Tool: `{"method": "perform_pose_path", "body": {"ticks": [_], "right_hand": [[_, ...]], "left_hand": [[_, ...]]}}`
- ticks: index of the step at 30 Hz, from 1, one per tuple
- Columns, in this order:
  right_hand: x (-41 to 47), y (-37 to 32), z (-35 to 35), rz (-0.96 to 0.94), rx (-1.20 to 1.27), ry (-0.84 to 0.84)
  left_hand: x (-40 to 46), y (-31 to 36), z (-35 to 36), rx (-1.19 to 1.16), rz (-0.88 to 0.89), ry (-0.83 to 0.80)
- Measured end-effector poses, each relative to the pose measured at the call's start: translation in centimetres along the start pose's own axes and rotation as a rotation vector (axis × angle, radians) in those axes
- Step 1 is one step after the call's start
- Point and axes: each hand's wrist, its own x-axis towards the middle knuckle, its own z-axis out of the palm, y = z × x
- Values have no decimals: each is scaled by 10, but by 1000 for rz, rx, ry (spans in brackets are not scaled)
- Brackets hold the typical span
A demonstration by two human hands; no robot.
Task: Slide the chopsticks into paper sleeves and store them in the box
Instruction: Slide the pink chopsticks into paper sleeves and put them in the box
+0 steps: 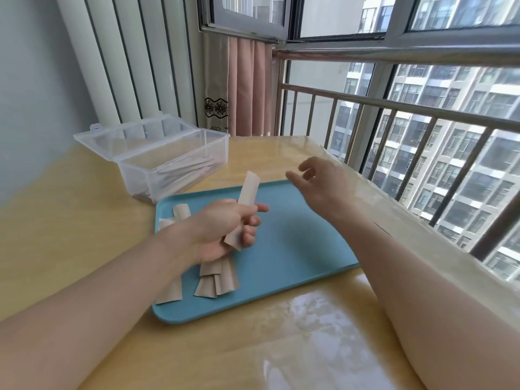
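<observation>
Your left hand [225,229] is curled closed around 1 tan paper sleeve [244,204], gripping it near its lower half; the sleeve stands nearly upright, tilted slightly to your right, with its pale upper end projecting above your fingers and its lower end showing below them. Your right hand [318,187] hovers above the far right corner of the flat light-blue plastic tray [295,249], fingers loosely spread and partly bent, touching nothing and holding nothing.

Beneath your left hand and wrist, a loose pile of further tan paper sleeves [213,280] lies on the left part of the tray, some overlapping and fanned at their near ends; how many there are cannot be told. The right part of the tray is bare blue surface.

The clear rectangular plastic box [180,164] sits on the yellow wooden table [70,220], just beyond the tray's far left corner, its hinged lid open and tipped back towards the wall. Inside it lie several sleeved chopsticks [187,171], slanted lengthwise along the bottom. No bare chopstick can be made out on the tray or in either hand.

No brand, label or legible writing appears on the sleeves, tray or box.
</observation>
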Motion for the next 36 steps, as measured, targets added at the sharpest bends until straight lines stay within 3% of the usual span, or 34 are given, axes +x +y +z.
{"method": "perform_pose_path", "body": {"ticks": [2, 6, 11, 14, 23, 30, 36], "right_hand": [[6, 16, -16, -11, -332, 102], [10, 40, -24, 118, -526, -101], [13, 39, -22, 97, -494, -168], [13, 29, -17, 86, -352, -249], [6, 22, -11, 35, -83, -222], [-4, 6, -5, -76, -192, -226], [-4, -1, -13, 61, -278, -408]], "left_hand": [[2, 4, -6, 30, -10, 3], [5, 9, -10, -17, -27, -43], [3, 8, -10, 21, -20, -59], [4, 5, -8, 66, 14, -43], [7, -1, -8, 67, 135, 4], [10, -1, -8, 71, 85, 38], [9, -2, -8, 78, 114, 32]]}}
